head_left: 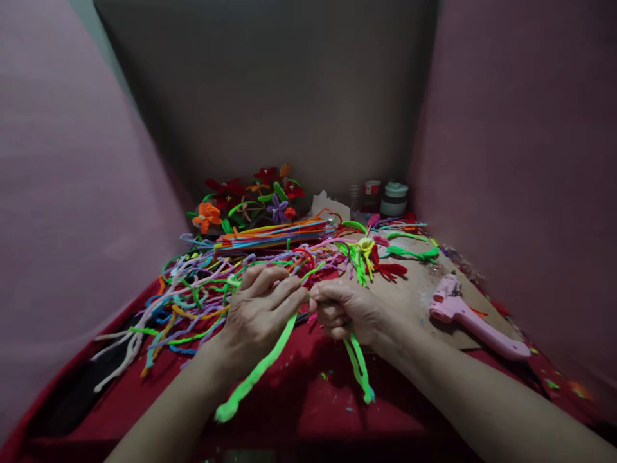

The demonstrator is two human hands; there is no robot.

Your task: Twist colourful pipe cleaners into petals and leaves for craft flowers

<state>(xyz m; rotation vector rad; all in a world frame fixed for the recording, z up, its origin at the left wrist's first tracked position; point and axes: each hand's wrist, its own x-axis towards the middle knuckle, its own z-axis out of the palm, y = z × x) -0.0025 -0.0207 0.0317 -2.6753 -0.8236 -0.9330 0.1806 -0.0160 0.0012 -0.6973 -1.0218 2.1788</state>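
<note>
My left hand (263, 305) and my right hand (349, 307) meet over the front of the table, fingertips close together. A bright green pipe cleaner (263, 372) hangs down toward me from my left hand, which pinches it between the fingers. Out of the bottom of my closed right fist comes a doubled green pipe cleaner strand (359, 366). Whether both green lengths are one joined piece is hidden by my fingers. A tangle of coloured pipe cleaners (187, 308) lies just beyond and left of my left hand.
A pink glue gun (475, 318) rests on a brown board (409, 302) at the right. Straight pipe cleaners (274, 236) lie in a bundle behind the tangle. Pipe-cleaner flowers (207, 215) stand at the back, with a lidded jar (394, 198) to their right. Red cloth (308, 411) covers the table.
</note>
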